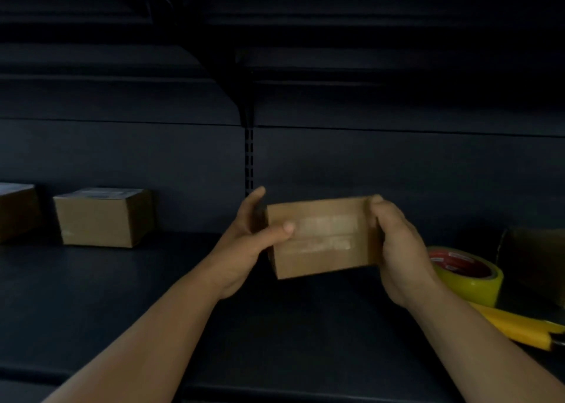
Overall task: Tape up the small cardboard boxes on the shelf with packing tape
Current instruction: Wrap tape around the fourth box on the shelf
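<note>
Cardboard box above shelf, gripped between left hand and right hand.

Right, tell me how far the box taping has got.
Done, apparently: the box on the left sits closed, something glossy on top. In hand: the left hand and right hand hold a box already bearing tape strips. Left: possibly the dark box beyond the tape roll.
</note>
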Available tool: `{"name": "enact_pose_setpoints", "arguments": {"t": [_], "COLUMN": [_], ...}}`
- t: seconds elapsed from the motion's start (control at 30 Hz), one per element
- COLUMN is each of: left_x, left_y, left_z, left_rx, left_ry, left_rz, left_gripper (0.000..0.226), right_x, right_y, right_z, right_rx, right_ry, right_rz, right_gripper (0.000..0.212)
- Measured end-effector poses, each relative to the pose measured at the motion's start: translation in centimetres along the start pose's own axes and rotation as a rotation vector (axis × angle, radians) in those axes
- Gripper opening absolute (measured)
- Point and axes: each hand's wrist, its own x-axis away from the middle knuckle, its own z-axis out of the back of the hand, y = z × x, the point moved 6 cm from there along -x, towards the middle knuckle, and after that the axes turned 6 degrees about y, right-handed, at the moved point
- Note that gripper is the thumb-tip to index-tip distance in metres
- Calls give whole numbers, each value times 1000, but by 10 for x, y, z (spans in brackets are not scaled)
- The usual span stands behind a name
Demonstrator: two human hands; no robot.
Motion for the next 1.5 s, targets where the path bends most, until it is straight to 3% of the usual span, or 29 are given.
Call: {"name": "enact_pose_setpoints", "arguments": {"t": [0.07,0.27,0.37,0.7,1.03,1.27,1.4,1.5], "left_x": [1,2,5,10,7,9,10,10], "left_y": [0,-1,-2,0,-21,-22,-22,-22], "left_z": [-1,-4,-5,-11,-11,-16,-17,-18], "left_rx": [-52,-155,-208,-243,-265,-245,-250,-252], "left_ry": [-37,-105,-162,-238,-269,-282,-288,-291], "left_rz": [-9,-20,-18,0,156,160,158,157], "left_gripper": [118,110,118,118,121,125,124,124], "right_x": [-1,1,2,-1,-4,-18,-24,-27], "right_y": [3,0,-3,-3,10,-8,-10,-6], "right_z": [1,3,4,9,10,35,66,87], "right_rx": [-3,-31,-43,26,206,539,936,1322], "right_ry": [8,43,76,114,105,31,-53,-140], "right_rz": [-31,-62,-53,-43,-242,-83,-33,-64], "right_gripper": [57,28,20,14,20,29,47,30]}}
